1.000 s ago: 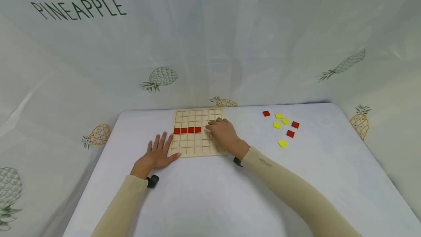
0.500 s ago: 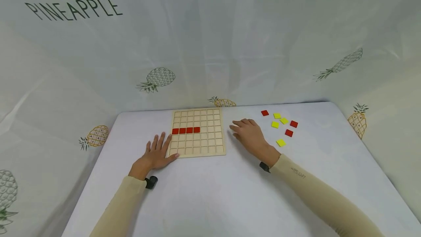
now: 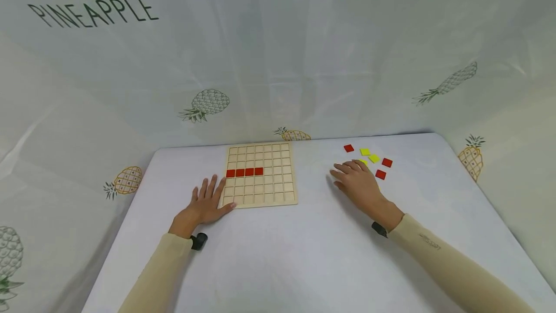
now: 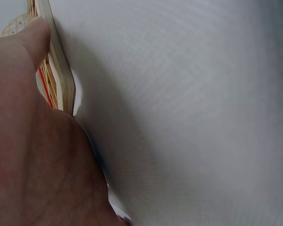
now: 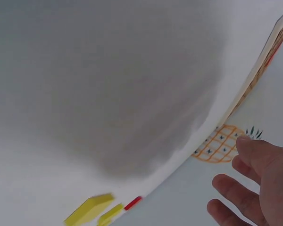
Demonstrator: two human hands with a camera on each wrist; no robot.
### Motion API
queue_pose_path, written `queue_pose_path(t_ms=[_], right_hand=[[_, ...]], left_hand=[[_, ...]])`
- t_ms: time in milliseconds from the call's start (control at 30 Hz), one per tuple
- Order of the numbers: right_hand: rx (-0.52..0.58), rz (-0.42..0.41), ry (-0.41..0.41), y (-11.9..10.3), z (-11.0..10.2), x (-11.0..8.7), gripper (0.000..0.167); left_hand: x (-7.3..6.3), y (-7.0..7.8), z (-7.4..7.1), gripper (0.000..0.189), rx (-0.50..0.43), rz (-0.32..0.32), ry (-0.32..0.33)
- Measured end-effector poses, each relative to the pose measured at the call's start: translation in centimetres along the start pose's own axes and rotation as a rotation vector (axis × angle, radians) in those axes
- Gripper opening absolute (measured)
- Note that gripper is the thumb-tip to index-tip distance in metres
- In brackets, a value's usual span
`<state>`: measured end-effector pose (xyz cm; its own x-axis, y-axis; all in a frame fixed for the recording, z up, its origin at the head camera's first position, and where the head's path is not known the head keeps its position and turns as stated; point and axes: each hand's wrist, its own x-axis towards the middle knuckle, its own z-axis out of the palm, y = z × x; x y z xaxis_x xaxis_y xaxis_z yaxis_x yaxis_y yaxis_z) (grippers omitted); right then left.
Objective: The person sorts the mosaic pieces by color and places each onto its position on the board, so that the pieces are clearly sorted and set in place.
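Observation:
A light wooden grid board lies toward the back of the white table. Several red square tiles fill a row at its left side, among them one red tile. My left hand rests spread at the board's front left corner, its thumb along the front edge; in the left wrist view the thumb lies at the board's rim. Right of the board my right hand hovers over the table with loosely bent fingers and nothing in them. It partly covers a yellow tile.
Beyond my right hand lie loose tiles: a red tile at the back, a yellow tile, another yellow tile and two red ones, the nearer red tile beside the hand. A pineapple-print curtain hangs behind the table.
My right hand has left the board and moved right, up to the loose tiles, hiding the nearest yellow one. The left hand has stayed at the board's corner.

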<state>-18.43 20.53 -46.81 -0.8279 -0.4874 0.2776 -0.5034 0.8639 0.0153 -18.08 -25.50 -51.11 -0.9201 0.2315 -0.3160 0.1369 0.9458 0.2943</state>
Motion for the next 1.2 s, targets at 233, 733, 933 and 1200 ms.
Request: queue_pose_path(t_ms=[233,733,933,1200], right_hand=[[-0.005,0.045,0.019,2.4,-0.6,-1.9,0.043],[-0.013,0.148,0.055,7.6,-0.8,-5.9,0.044],[-0.015,0.157,0.041,9.3,-0.5,-6.7,0.041],[0.001,0.113,0.022,10.5,-0.1,-6.5,0.041]], left_hand=[[-0.2,0.2,-0.2,0.105,-0.013,-0.003,-0.008],[0.0,0.3,-0.2,0.1,-0.007,-0.001,-0.011],[0.1,0.1,0.0,0.099,0.013,-0.007,-0.005],[0.0,0.2,-0.1,0.102,0.008,-0.006,-0.012]])
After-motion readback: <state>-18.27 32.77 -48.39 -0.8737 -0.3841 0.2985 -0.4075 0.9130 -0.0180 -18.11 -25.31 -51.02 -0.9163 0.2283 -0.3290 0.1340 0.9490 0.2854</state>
